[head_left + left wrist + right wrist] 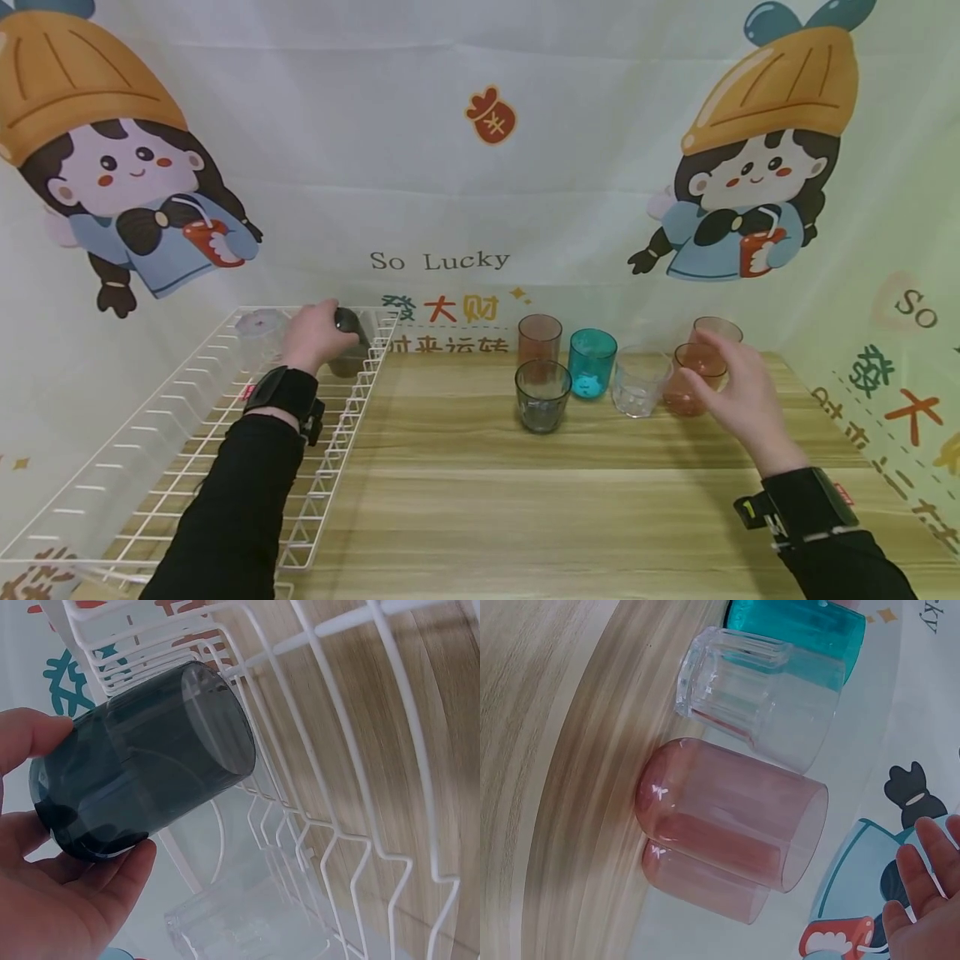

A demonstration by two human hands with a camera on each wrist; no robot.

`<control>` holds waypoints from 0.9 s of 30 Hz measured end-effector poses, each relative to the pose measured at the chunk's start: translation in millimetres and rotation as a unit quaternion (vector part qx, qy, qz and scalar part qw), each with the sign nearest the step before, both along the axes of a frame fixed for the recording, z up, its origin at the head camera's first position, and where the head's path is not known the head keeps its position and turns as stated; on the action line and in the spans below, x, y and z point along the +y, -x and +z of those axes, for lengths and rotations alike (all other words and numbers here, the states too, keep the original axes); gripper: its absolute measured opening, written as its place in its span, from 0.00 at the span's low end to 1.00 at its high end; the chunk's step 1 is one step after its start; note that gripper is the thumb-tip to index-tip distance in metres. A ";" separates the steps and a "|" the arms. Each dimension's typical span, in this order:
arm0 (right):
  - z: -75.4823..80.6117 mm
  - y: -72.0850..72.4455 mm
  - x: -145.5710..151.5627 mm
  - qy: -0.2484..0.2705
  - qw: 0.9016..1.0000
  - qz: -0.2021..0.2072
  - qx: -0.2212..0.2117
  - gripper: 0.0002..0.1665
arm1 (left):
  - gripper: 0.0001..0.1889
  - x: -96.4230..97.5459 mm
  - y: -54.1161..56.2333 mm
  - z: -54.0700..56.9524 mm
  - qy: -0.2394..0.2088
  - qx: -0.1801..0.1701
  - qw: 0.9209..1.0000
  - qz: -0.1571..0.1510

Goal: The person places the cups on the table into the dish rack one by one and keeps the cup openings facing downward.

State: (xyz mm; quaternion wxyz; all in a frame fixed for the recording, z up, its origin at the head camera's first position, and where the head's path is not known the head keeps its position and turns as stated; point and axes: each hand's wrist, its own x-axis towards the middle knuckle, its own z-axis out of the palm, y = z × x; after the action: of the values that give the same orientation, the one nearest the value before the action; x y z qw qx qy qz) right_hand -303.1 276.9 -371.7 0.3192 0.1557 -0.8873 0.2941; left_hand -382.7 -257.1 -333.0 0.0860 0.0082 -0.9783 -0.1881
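Note:
My left hand (310,337) grips a dark grey glass (142,761) by its base end. That glass is turned mouth-down at the far end of the white wire rack (347,454), its rim close by the wires in the left wrist view. Left of it in the rack is a clear glass (257,340). My right hand (741,396) is held with fingers spread beside a pink glass (727,814), and nothing is in its grasp. A second pink glass (705,889) stands behind the first one.
Left of the pink glasses stand a clear faceted glass (636,387), a teal glass (592,367), a grey glass (542,404) and a brownish-pink glass (540,337). They are upright on the wooden table (525,517). A printed cloth (420,183) hangs right behind.

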 end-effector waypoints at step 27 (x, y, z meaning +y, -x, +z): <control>8.0 12.5 5.5 -0.027 1.000 0.002 0.009 0.32 | 0.36 0.7 3.8 -5.6 -0.002 0.006 1.000 -0.010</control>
State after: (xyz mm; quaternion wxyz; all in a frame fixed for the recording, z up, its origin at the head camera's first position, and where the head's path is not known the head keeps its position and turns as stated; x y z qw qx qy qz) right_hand -315.5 282.4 -363.7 0.3220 0.1688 -0.8917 0.2697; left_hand -386.5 -256.5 -338.6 0.0896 -0.0024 -0.9775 -0.1912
